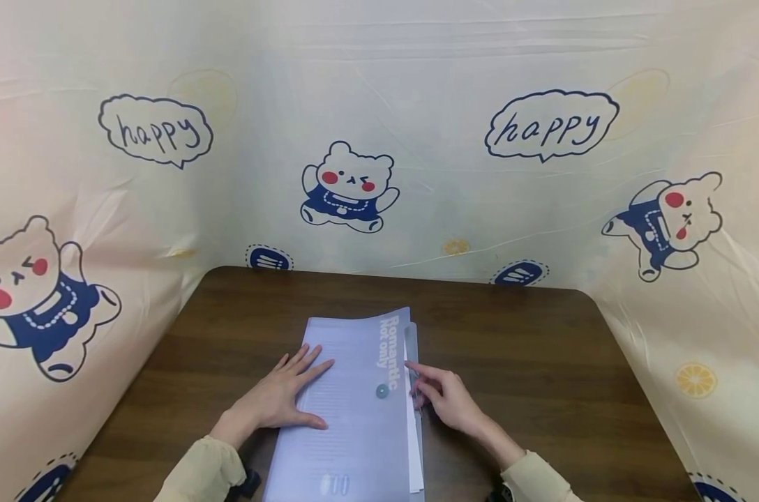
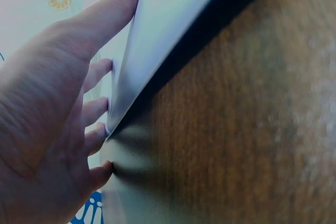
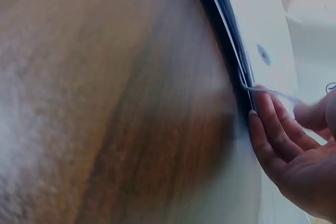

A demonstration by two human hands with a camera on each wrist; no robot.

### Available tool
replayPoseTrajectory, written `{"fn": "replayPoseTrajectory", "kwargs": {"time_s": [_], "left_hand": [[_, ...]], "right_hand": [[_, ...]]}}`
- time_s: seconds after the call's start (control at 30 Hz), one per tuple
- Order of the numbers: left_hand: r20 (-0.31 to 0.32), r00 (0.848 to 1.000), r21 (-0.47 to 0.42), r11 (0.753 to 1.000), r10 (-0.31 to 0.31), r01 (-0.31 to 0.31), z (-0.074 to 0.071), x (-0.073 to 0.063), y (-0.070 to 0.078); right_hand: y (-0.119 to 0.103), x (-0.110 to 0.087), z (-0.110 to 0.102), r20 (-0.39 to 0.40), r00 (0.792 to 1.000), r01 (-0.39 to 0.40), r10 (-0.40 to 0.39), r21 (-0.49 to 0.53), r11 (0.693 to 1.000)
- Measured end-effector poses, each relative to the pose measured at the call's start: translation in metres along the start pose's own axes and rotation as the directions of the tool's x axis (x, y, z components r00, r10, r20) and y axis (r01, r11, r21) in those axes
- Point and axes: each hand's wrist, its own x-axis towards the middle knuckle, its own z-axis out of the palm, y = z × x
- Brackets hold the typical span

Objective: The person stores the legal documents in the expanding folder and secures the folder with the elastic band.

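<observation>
A pale lilac document folder (image 1: pixel 348 446) lies on the table, with white lettering and a small round teal button (image 1: pixel 382 392) near its right side. White paper sheets (image 1: pixel 414 453) show along its right edge, between the covers. My left hand (image 1: pixel 285 394) rests spread on the folder's left part, thumb and fingers apart. At the right edge, my right hand (image 1: pixel 448 397) pinches a thin string (image 3: pixel 275 93) that comes from between the covers. Some of its fingertips (image 3: pixel 255 119) touch the folder's edge in the right wrist view.
A dark brown wooden table (image 1: pixel 530 390) with rounded far corners carries the folder. Pale curtain-like cloth (image 1: pixel 442 84) printed with cartoon bears and "happy" bubbles surrounds it at the back and both sides.
</observation>
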Motion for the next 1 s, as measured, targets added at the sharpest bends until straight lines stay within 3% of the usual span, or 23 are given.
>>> {"fn": "replayPoseTrajectory", "kwargs": {"time_s": [0.2,0.33,0.5,0.63,0.87,1.0], "left_hand": [[0.003,1.000,0.001,1.000,-0.002,0.002,0.000,0.000,-0.001],[0.001,1.000,0.000,1.000,0.002,-0.002,0.001,0.000,-0.001],[0.000,1.000,-0.001,1.000,0.000,0.000,0.002,0.000,0.000],[-0.002,1.000,0.001,1.000,-0.002,0.002,0.002,0.001,0.000],[-0.004,1.000,0.010,1.000,-0.001,0.001,0.002,0.001,0.000],[-0.009,1.000,0.011,1.000,0.007,-0.007,0.002,0.001,0.001]], "right_hand": [[-0.002,0.001,0.005,-0.116,0.992,0.026,-0.049,-0.190,0.981],[-0.006,0.000,0.012,-0.169,0.982,0.015,-0.079,-0.352,0.936],[-0.009,0.001,0.017,-0.174,0.973,0.052,-0.151,-0.472,0.880],[-0.008,0.003,0.018,-0.173,0.967,0.076,-0.187,-0.504,0.861],[-0.008,0.002,0.019,-0.156,0.973,0.070,-0.171,-0.507,0.859],[-0.011,0.002,0.022,-0.147,0.970,0.086,-0.195,-0.543,0.836]]}}
